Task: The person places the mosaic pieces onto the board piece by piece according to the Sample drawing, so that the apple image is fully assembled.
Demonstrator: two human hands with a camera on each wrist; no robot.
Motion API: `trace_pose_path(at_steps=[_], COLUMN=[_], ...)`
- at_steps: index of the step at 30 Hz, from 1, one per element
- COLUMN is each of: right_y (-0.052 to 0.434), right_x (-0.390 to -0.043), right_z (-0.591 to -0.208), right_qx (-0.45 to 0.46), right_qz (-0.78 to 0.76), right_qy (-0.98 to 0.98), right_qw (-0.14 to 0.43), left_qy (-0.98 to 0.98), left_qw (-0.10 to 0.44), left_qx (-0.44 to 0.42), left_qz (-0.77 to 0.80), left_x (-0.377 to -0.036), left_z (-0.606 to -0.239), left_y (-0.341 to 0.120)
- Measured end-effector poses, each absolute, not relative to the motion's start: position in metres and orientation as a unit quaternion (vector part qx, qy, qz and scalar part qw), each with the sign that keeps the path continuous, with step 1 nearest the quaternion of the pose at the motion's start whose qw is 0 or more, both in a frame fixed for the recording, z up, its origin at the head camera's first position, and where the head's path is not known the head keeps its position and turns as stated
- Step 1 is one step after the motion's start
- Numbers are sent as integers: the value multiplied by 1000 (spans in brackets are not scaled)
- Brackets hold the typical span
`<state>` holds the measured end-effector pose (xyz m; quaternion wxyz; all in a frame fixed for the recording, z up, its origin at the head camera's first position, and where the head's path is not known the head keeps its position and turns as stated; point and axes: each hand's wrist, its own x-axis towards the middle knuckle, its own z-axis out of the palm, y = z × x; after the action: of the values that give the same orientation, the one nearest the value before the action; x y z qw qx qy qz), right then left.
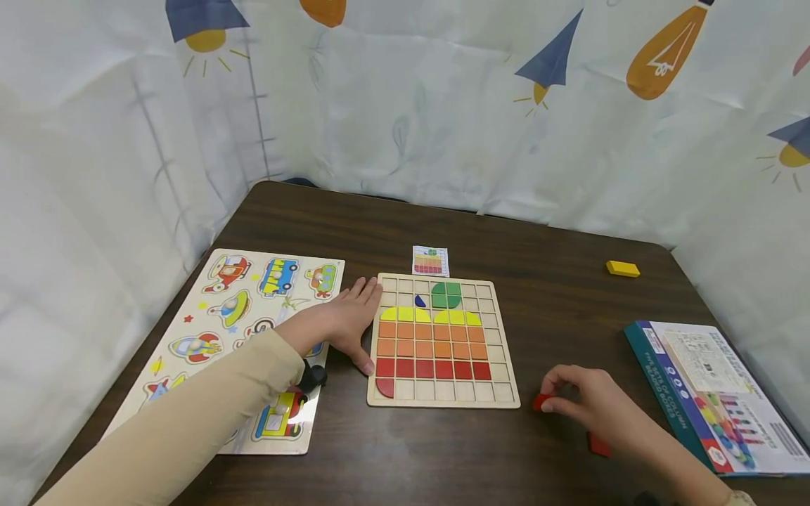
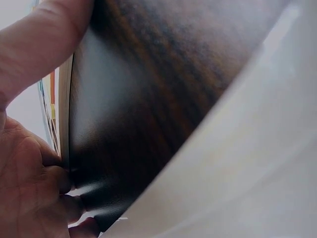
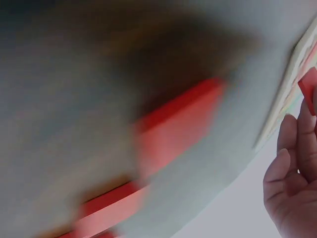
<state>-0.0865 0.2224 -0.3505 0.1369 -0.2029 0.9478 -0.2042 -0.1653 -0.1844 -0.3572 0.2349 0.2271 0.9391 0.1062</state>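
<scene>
On the dark wooden bench (image 1: 557, 309) lies a square grid board (image 1: 443, 341), and the left hand (image 1: 344, 325) presses flat against its left edge, fingers straight and together, thumb along the lower side, which I judge keeps the board from sliding while pieces go in. The left wrist view shows the same: palm and thumb against the thin edge of the board. To the board's right, the right hand (image 1: 591, 404) has its fingers curled round a small red piece (image 1: 540, 402), pinching it just above the bench; the right wrist view also shows a red piece at the fingertips, though most of that view is blurred. A second red piece (image 1: 598, 445) lies on the bench under the wrist, probably kept close for reach.

The filled part of the board counts out as one blue piece (image 1: 420, 301), a green block of two squares (image 1: 446, 295), one yellow row, two orange rows and one red row, plus a single red rounded piece (image 1: 384, 387) in the bottom left corner. One small pattern card (image 1: 430, 261) lies just behind the board, likely as the model to copy. One vehicle puzzle board (image 1: 240, 330) lies under the left forearm, one yellow block (image 1: 623, 268) sits far right, and one box (image 1: 715, 393) rests at the right edge.
</scene>
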Motion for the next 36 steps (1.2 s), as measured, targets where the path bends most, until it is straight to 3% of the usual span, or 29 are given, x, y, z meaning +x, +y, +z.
trace_pose_path(at_steps=[16,22,36], right_y=[64,47,37], right_x=[-108,-108,-103], right_z=[-348,-353,-361], right_qx=[-341,-346,-386], right_qz=[-242,-248,-154], right_qy=[895,890,907], right_qw=[156,163,68], left_qy=[938,938,939], left_qw=[244,247,242], left_qx=[221,223,227], left_qz=[104,100,91], left_x=[-166,-167,-168], left_z=[-357,-356,-357], left_y=[-184,-183,-183])
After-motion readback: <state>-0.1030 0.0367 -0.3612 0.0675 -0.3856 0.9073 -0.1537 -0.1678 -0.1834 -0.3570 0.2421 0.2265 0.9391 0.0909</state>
